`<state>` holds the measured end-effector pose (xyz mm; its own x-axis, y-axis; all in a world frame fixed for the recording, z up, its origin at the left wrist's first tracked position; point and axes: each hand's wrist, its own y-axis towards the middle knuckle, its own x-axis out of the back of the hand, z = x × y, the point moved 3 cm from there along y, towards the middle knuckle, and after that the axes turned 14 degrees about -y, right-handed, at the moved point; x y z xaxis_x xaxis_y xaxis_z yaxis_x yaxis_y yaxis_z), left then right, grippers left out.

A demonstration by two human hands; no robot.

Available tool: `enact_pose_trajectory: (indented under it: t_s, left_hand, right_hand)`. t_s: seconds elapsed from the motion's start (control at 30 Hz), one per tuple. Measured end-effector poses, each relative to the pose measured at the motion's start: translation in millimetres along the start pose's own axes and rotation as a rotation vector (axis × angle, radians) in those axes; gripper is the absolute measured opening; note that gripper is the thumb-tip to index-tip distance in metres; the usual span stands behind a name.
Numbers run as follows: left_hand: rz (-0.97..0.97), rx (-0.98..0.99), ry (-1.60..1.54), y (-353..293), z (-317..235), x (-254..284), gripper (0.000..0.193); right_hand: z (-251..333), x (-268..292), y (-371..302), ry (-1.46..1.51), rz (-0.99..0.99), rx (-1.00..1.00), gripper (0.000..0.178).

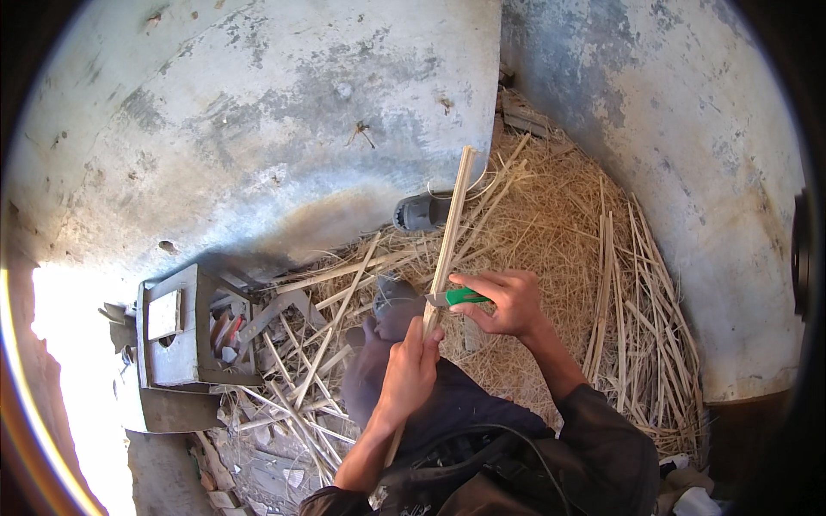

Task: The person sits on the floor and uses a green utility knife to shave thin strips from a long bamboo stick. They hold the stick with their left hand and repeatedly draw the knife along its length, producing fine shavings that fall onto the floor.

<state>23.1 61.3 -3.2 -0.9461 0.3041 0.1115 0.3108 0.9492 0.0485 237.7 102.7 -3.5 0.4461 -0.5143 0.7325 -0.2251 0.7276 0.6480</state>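
Observation:
A long pale wooden stick (455,215), lengthwise lines along it, slants up and slightly right in front of me. My left hand (409,371) is closed round its lower part, and the lower end runs down past my wrist. In my right hand (509,303) is a green-handled utility knife (467,296), held between thumb and fingers. Its grey blade lies across the stick, just above my left hand. Below the hands are my dark-clothed legs, and a bare foot shows left of the stick.
Straw-like shavings (551,241) cover the floor, with loose sticks (654,335) piled at right and others (301,378) scattered left. An open wooden box (189,365) holding odds and ends stands at left. A grey slipper (419,211) lies beside the worn wall (301,112).

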Motion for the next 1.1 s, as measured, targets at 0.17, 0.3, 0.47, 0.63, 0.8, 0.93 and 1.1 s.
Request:
enact_pose_trajectory:
  t_s: [0.17,0.3,0.47,0.63,0.8,0.93,1.1]
  left_hand:
    - [-0.018,-0.015,0.013,-0.6,1.0,2.2,0.011]
    - [-0.005,-0.093,0.017,-0.3,1.1,3.4,0.016]
    - [-0.026,-0.09,0.016,-1.7,-1.9,4.3,0.015]
    - [-0.088,-0.041,0.136,-5.1,7.4,-2.9,0.01]
    - [0.014,-0.009,0.007,-7.0,3.5,0.4,0.01]
    - [0.02,0.004,-0.039,-5.5,2.8,-1.1,0.016]
    - [-0.005,0.025,-0.046,-8.2,4.9,-3.0,0.02]
  right_hand:
    - [4.1,-2.8,2.8,0.015,-0.038,-0.018,0.042]
    - [2.3,-3.8,5.4,0.023,-0.034,0.016,0.046]
    - [-3.2,0.2,16.5,0.034,0.015,0.097,0.048]
    - [-11.1,-2.7,17.5,0.136,-0.09,-0.216,0.039]
    - [-13.9,9.2,32.3,0.228,0.128,-0.217,0.034]
    - [-15.6,6.0,31.0,0.21,0.078,-0.198,0.034]
    - [-18.0,3.9,29.3,0.139,0.035,-0.137,0.034]
